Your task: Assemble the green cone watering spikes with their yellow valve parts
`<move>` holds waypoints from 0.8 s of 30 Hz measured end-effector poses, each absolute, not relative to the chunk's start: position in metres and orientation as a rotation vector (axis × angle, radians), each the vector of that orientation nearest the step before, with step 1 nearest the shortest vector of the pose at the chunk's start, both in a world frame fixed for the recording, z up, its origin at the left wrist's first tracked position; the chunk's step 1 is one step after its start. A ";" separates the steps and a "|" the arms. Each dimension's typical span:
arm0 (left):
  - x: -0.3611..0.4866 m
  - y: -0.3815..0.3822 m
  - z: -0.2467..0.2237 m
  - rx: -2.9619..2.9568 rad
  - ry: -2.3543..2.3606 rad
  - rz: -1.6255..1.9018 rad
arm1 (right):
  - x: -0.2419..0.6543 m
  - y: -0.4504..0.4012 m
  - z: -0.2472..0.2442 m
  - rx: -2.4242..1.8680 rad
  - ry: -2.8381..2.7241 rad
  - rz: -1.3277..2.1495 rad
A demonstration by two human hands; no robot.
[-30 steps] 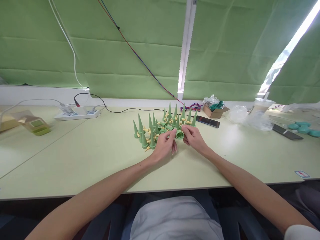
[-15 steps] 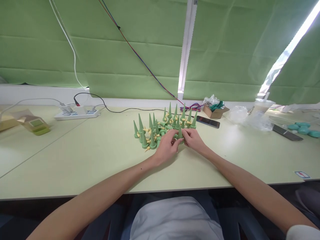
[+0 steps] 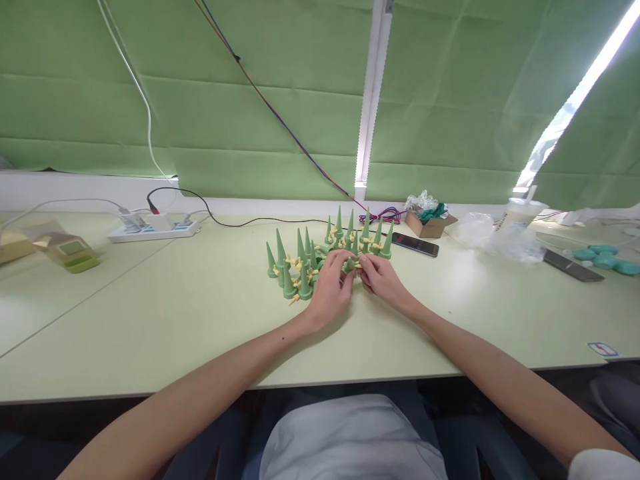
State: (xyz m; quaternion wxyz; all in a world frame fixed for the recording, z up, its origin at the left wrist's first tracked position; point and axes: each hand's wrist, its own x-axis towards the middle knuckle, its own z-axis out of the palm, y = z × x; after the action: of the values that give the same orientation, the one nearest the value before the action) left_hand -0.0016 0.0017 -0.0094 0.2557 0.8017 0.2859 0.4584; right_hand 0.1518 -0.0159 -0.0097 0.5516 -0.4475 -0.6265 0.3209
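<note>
Green cone-shaped piece (image 3: 349,266), largely hidden by fingers, is held between both hands just below the middle of the frame, over the cream table (image 3: 200,327). The left hand (image 3: 329,288) curves around it: the thumb is on the near side and the bent fingers on the far side, parted only by the width of the piece. The right hand (image 3: 384,281) has thumb and index finger drawn together at the tips, apparently pinching a small yellow piece (image 3: 358,266) right beside the green one; its other fingers are folded under. Whether the 2 pieces touch cannot be told at this size.

By my judgement, the step in hand is close 2-handed work at the side of the green piece, with the left hand steadying and the right hand placing or adjusting the yellow part. The next move calls for a firm left hold and a fine, well-aimed push or turn from the right fingertips, clear of the neighbours.

Those neighbours are upright green cones with yellow parts at their sides: 1 group (image 3: 305,285) left of the hands, another group (image 3: 387,245) just behind them. A dark smartphone (image 3: 416,244) lies right of centre, near a small cardboard box (image 3: 433,227).
</note>
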 end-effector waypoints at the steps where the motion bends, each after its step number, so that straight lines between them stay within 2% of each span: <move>1: -0.002 0.001 -0.010 2.154 0.785 1.255 | 0.152 -0.016 -0.010 -1.041 -1.461 0.773; 10: -0.003 -0.003 -0.003 1.828 0.839 1.199 | 0.154 -0.013 -0.008 -0.911 -1.316 0.763; 24: -0.003 -0.002 0.004 1.706 0.785 0.992 | 0.151 -0.024 0.000 -0.963 -1.419 0.683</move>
State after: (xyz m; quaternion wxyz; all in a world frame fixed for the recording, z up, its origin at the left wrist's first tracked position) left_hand -0.0026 -0.0022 0.0039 0.4873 0.7015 0.3228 0.4078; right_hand 0.1511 -0.0238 0.0003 0.6034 -0.4160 -0.6129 0.2952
